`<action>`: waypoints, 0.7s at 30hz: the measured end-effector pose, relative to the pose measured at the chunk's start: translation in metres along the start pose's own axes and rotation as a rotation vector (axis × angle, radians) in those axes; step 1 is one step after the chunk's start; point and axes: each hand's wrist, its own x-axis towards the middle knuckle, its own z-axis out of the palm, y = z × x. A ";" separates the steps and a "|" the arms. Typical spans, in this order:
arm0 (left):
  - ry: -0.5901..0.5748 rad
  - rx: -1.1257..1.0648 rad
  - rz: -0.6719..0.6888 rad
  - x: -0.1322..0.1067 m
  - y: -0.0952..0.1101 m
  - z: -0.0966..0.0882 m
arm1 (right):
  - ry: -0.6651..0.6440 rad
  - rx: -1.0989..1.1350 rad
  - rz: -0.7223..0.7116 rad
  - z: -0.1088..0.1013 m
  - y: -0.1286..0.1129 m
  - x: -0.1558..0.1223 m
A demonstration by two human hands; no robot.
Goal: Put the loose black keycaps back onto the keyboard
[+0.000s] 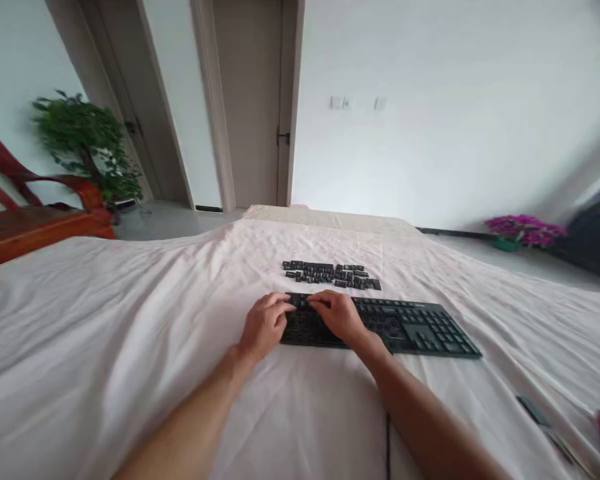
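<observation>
A black computer keyboard [420, 333] lies across the pale cloth, many keycaps gone from its left and middle parts. At its far left end, my left hand [266, 321] is curled with thumb and fingertips on the corner. My right hand [341, 316] reaches over the top row, thumb and forefinger brought close together at the keyboard; anything between them is too small to make out. Just beyond the keyboard, a group of loose black keycaps [320, 271] is laid out in rough rows.
A wrinkled pale cloth [130, 347] covers the broad surface. A dark cable [389, 440] runs toward me beside my right forearm. A flat dark strip [533, 411] lies at right. Beyond are a red wooden chair [50, 220], a green plant [83, 133] and purple flowers [525, 229].
</observation>
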 end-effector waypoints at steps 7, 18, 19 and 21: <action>0.006 -0.045 -0.011 -0.002 0.001 0.003 | -0.443 -0.214 -0.064 -0.035 -0.004 0.000; 0.055 -0.367 -0.080 0.000 0.016 0.008 | -0.338 0.586 0.304 -0.008 -0.001 -0.001; 0.065 -0.415 -0.100 0.001 0.017 0.009 | -0.332 0.722 0.344 -0.003 -0.003 -0.002; 0.093 -0.478 -0.128 0.002 0.020 0.009 | -0.342 0.921 0.382 0.006 -0.006 -0.004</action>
